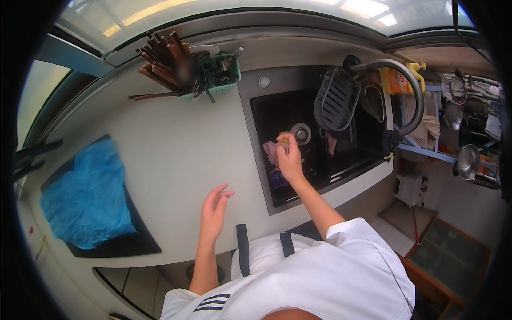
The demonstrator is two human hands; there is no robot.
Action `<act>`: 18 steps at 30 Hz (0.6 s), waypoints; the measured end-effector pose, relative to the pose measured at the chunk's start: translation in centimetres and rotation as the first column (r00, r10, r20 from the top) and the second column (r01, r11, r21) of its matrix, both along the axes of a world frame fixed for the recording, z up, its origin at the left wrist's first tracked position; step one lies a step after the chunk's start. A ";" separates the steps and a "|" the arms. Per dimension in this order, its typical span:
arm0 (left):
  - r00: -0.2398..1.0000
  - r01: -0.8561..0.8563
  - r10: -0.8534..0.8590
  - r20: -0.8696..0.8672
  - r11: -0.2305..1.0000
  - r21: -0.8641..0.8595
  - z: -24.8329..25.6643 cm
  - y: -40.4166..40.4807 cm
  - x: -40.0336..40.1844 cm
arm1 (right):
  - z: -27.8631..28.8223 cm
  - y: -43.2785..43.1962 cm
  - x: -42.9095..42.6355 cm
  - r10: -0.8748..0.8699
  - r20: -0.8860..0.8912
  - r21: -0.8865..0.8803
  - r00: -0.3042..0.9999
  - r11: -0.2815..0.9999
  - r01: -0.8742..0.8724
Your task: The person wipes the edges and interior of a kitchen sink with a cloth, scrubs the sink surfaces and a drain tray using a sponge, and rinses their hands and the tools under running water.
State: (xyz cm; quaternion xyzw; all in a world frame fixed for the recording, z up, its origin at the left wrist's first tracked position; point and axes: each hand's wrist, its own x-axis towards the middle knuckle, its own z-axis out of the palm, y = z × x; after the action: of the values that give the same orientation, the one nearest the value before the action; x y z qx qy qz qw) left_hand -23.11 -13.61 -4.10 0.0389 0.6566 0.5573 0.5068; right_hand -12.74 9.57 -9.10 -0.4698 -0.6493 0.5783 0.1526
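My right hand [291, 158] is over the left basin of a black sink [272, 112], its fingers closed around a crumpled pink cloth [272, 152]. A bit of something yellow shows at the fingertips, beside the metal drain [301, 133]. Under the cloth, a purple-blue thing [279, 179] lies in the basin, partly hidden. My left hand [215, 206] hovers above or rests lightly on the white countertop [180, 160], its fingers loosely curled and apart, with nothing in it. A reddish cloth or scrap [332, 145] is by the sink's divider.
A black drain rack [336, 98] and a curved faucet [418, 92] stand at the sink's right. Chopsticks [160, 68] and a green basket [224, 89] are at the back. A blue plastic bag [90, 196] covers a dark board [146, 240] on the left. Ladles and strainers hang far right.
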 end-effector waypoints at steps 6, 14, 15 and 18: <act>1.000 -0.017 0.017 -0.010 0.999 -0.027 0.1 -1.0 -0.3 | -0.3 8.2 -13.4 0.007 -0.056 -0.129 0.998 0.992 -0.014; 0.999 -0.039 0.038 -0.024 0.998 -0.047 -0.2 -1.8 -0.5 | -1.9 10.2 -17.1 0.228 0.393 0.712 0.891 0.537 -0.452; 0.999 -0.043 0.042 -0.020 0.998 -0.047 -0.3 -2.0 -0.4 | -2.3 10.9 -16.6 0.202 0.362 0.753 0.910 0.512 -0.413; 0.998 -0.060 0.060 -0.017 0.997 -0.038 -0.6 -2.1 -0.4 | -3.3 14.1 -14.3 0.036 0.292 0.838 0.956 0.473 -0.273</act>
State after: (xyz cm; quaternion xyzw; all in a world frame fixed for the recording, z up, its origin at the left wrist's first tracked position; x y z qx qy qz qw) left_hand -23.56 -15.74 -4.71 0.0137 0.6721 0.5590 0.4853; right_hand -27.08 23.63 -12.43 -0.3310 -0.9048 0.1222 0.2383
